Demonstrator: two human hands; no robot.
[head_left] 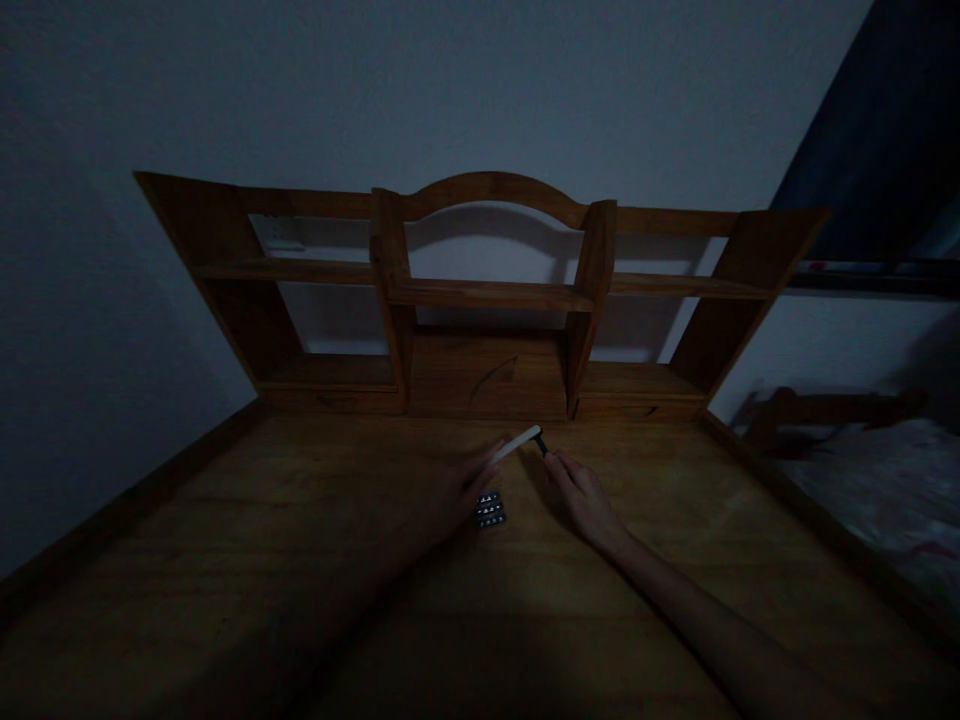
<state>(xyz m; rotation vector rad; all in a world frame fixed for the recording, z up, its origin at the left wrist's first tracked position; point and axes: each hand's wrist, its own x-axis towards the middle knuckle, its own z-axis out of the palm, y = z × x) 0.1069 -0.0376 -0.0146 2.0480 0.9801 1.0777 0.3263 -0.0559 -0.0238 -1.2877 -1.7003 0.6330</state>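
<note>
"What's held?"
"Left hand point(456, 490): a pale bar point(516, 443). Right hand point(586, 495): a slim dark tool point(542, 443) meeting the bar's far end, over mid-table point(480, 630)."
"Any risk?"
"A loose grip could let the tool slip, knocking the dark patterned block point(491, 510) beside the left hand."

Dim room, pale wall point(480, 90), wooden shelves point(491, 294)
</note>
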